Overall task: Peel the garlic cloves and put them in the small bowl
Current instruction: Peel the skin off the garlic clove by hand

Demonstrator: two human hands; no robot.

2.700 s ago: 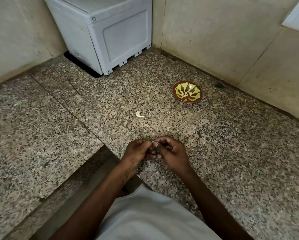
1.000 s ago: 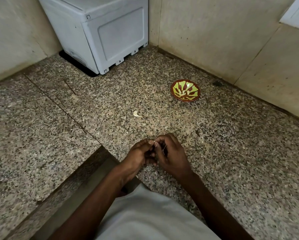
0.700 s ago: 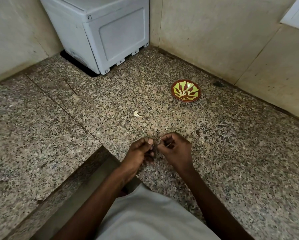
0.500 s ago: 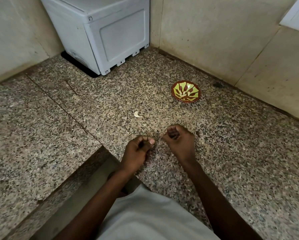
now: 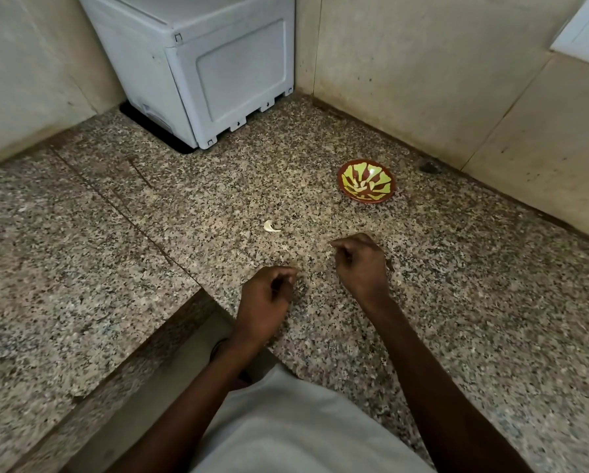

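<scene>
Down over the speckled granite counter, both hands hover apart with fingers curled in. Nearer the small bowl, the right hand has its fingertips bunched together, knuckles up; whether it pinches a clove cannot be told. Further from the bowl and closer to the body, the left hand curls likewise, its contents hidden. One garlic clove lies on the granite left of the bowl. No writing is readable.
</scene>
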